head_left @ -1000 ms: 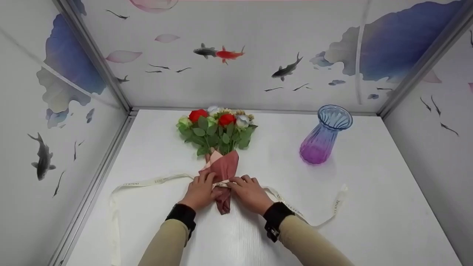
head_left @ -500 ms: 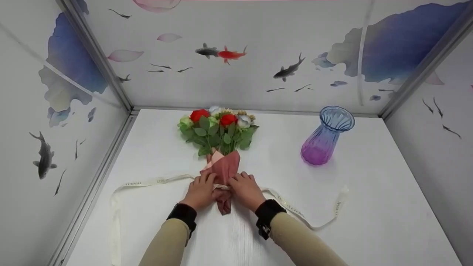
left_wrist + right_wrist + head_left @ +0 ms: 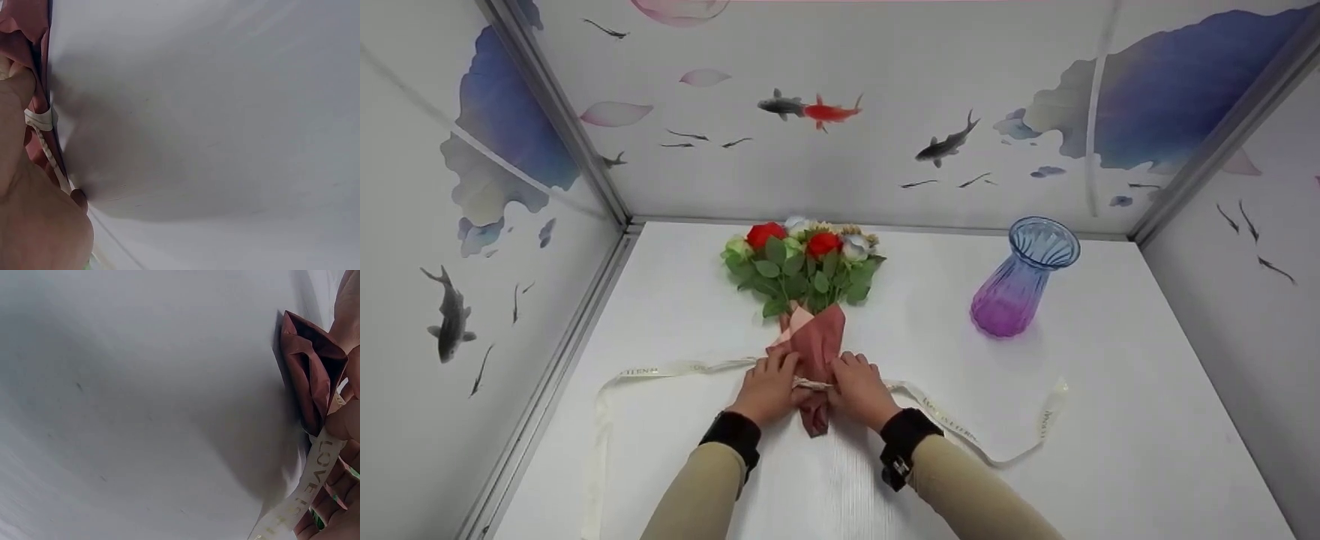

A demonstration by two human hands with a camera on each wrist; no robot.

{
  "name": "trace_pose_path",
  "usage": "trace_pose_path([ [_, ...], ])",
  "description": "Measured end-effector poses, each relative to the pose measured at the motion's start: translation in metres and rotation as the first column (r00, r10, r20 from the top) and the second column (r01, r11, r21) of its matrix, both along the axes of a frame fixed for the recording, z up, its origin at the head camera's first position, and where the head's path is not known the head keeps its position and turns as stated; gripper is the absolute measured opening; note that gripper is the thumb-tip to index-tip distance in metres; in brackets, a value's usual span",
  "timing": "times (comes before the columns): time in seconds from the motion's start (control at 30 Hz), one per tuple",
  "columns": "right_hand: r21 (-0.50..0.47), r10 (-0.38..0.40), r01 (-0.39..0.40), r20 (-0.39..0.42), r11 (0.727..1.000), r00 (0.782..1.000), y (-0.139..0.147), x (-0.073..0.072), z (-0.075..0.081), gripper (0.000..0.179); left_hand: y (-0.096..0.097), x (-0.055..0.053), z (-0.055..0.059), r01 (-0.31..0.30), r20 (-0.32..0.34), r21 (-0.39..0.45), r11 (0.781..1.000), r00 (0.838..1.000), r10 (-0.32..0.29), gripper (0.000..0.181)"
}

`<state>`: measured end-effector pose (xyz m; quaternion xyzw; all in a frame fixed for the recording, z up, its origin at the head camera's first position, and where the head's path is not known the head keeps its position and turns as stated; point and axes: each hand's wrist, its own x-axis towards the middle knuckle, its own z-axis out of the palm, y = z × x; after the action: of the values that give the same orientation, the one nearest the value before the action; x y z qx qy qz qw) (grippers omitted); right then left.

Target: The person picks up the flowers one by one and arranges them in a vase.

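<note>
A bouquet (image 3: pixel 804 262) of red, white and green flowers lies on the table, its stems wrapped in dusty-pink paper (image 3: pixel 817 337). Around the wrapped stems runs a cream ribbon (image 3: pixel 812 384), twisted across the front between my hands. On the left side, my left hand (image 3: pixel 767 390) grips the wrapped bouquet, fingers over the paper and thumb near the ribbon. My right hand (image 3: pixel 864 390) holds the ribbon against the opposite side, its thumb on the lettered ribbon (image 3: pixel 316 475) in the right wrist view. The folded paper end (image 3: pixel 309 371) sticks out below the hands.
A blue-to-purple glass vase (image 3: pixel 1012 285) stands at the back right of the white table (image 3: pixel 1110 360). One loose ribbon tail (image 3: pixel 660 370) stretches left and down; the other tail (image 3: pixel 952 429) curves right. Printed panels (image 3: pixel 870 165) enclose the table on the back and sides.
My right hand has drawn in towards the bouquet's right side, and the ribbon band now sits slightly lower on the paper. The left hand keeps its grip in nearly the same place.
</note>
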<state>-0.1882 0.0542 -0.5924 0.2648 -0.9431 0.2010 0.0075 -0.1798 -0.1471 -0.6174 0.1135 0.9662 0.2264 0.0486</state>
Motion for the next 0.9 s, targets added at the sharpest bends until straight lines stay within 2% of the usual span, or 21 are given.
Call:
trace_pose_path([
  [0.1, -0.069, -0.003, 0.005, 0.022, 0.998, 1.000, 0.002, -0.001, -0.003, 0.020, 0.001, 0.001, 0.005, -0.001, 0.001, -0.014, 1.000, 1.000, 0.001, 0.067],
  [0.23, -0.171, 0.007, 0.000, 0.040, 0.985, 0.999, 0.003, -0.003, -0.006, 0.022, 0.003, 0.002, 0.008, 0.005, -0.030, -0.030, 1.000, 1.000, -0.006, 0.065],
  [0.53, -0.376, 0.076, -0.020, 0.135, 0.926, 0.988, 0.007, -0.005, -0.002, 0.017, 0.002, 0.000, 0.004, 0.002, -0.025, -0.026, 1.000, 1.000, -0.003, 0.066],
  [0.67, -0.428, 0.105, 0.013, 0.252, 0.904, 0.962, 0.011, -0.005, 0.000, 0.015, 0.002, 0.001, 0.004, 0.004, -0.044, -0.022, 1.000, 0.999, -0.005, 0.065],
  [0.73, -0.433, 0.102, 0.033, 0.284, 0.901, 0.953, 0.014, -0.004, 0.001, 0.014, 0.002, 0.001, 0.006, 0.007, -0.056, -0.021, 1.000, 0.998, -0.008, 0.064],
  [0.9, -0.420, 0.061, 0.064, 0.279, 0.905, 0.958, 0.020, -0.005, 0.003, 0.018, 0.003, 0.001, 0.005, 0.000, -0.056, -0.026, 1.000, 0.998, -0.001, 0.064],
])
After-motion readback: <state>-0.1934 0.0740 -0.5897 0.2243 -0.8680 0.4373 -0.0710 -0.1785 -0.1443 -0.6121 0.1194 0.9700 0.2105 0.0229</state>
